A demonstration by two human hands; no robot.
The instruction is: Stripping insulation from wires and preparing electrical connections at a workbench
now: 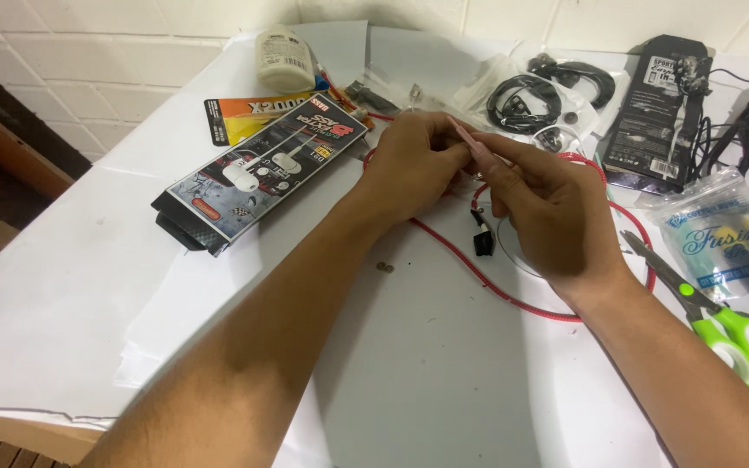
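While both hands meet over the middle of the white table (62, 286), packages ring them on three sides: a long flat box of white earbuds (257, 178), dark with a clear window and a red patch, lies slanted to the left, half covering an orange-and-black card (236, 117); a white squeeze bottle (283, 59) lies at the far edge; a tall black earphone package (656, 113) rests to the right, and nearer the right edge sits a clear bag with blue lettering (726, 238). Counted, there are two boxed earphone sets, one bottle, one bag, one pair of green-handled scissors (721, 316), two coils of black earphones (535, 91) in clear wrap at the back, and two tiny rings (384, 267) on the table by the left forearm. A red braided cable (478, 277) loops across the table beneath the hands, thin and woven, with a small black plug piece (482, 238) hanging from it just below the fingers. The left hand (413, 165) is curled closed, pinching the cable between thumb and fingers. The right hand (548, 212) has its fingers bent narrow, fingertips pressed together on the same cable right beside the left.
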